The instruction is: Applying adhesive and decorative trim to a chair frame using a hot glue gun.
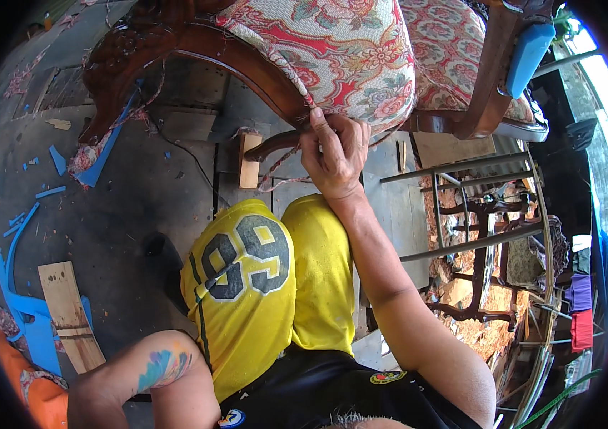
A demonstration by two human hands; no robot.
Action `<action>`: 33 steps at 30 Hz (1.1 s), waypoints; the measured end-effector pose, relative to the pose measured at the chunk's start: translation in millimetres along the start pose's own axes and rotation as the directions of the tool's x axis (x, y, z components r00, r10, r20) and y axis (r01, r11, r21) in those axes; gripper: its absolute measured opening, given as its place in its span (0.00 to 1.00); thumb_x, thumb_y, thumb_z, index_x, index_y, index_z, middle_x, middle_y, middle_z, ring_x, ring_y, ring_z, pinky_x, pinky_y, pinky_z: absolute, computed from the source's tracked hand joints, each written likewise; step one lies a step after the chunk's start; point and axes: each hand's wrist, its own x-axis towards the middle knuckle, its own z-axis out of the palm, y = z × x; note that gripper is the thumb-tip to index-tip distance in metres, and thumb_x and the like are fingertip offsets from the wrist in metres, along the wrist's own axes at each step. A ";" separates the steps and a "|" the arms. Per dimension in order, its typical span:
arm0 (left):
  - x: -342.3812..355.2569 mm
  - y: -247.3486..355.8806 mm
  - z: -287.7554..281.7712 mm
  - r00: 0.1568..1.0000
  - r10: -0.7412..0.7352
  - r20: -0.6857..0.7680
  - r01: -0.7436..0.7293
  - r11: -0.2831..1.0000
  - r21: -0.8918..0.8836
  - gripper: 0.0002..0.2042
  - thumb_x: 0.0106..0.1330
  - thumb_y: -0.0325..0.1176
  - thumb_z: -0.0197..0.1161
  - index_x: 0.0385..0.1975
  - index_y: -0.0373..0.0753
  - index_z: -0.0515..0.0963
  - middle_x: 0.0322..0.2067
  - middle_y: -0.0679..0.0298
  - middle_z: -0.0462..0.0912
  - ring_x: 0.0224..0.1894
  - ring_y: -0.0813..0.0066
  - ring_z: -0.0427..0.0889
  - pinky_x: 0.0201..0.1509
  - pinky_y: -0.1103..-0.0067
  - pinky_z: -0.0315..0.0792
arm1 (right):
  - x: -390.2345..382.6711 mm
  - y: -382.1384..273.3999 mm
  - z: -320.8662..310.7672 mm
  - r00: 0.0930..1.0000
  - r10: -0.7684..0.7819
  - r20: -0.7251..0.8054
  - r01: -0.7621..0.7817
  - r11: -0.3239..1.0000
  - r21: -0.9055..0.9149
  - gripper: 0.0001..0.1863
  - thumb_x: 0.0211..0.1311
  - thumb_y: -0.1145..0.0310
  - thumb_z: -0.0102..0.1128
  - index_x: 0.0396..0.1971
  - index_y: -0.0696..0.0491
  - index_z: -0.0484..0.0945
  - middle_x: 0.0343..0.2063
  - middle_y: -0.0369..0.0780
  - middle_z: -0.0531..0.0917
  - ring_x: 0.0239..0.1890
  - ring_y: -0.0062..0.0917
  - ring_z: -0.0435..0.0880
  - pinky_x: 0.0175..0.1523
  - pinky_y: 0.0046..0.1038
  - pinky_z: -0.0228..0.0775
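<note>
A dark carved wooden chair (pixel 247 64) stands in front of me with its floral upholstery fabric (pixel 350 64) over the seat. My right hand (pixel 336 154) is closed at the lower edge of this fabric, thumb and fingers pinching it where it meets the wooden rail. A strand of loose fabric trim (pixel 275 171) hangs below that hand. Beside the chair leg sits a pale wooden block (pixel 249 161). My left forearm (pixel 125 372) bends away to the lower left, and its hand is out of the picture. Across my yellow trousers lies a thin dark object (pixel 217 279) with a pale end.
A second floral chair (pixel 447 57) stands behind, with blue foam (pixel 530 61) on its wooden arm. Blue foam scraps (pixel 15 279) and a wooden board (pixel 68 307) litter the floor at left. Something orange (pixel 18 372) lies lower left. Metal rails (pixel 475 171) and bare wooden frames (pixel 486 250) fill the right.
</note>
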 end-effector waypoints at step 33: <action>152.5 -287.3 59.6 0.476 -0.143 0.868 -0.802 -0.476 0.361 0.24 0.71 0.31 0.64 0.68 0.51 0.78 0.63 0.67 0.75 0.73 0.64 0.69 0.84 0.58 0.53 | -7.1 4.2 6.0 0.985 0.113 -0.130 -0.105 0.992 0.068 0.21 0.52 0.69 0.71 0.49 0.51 0.88 0.33 0.36 0.78 0.34 0.29 0.76 0.38 0.33 0.66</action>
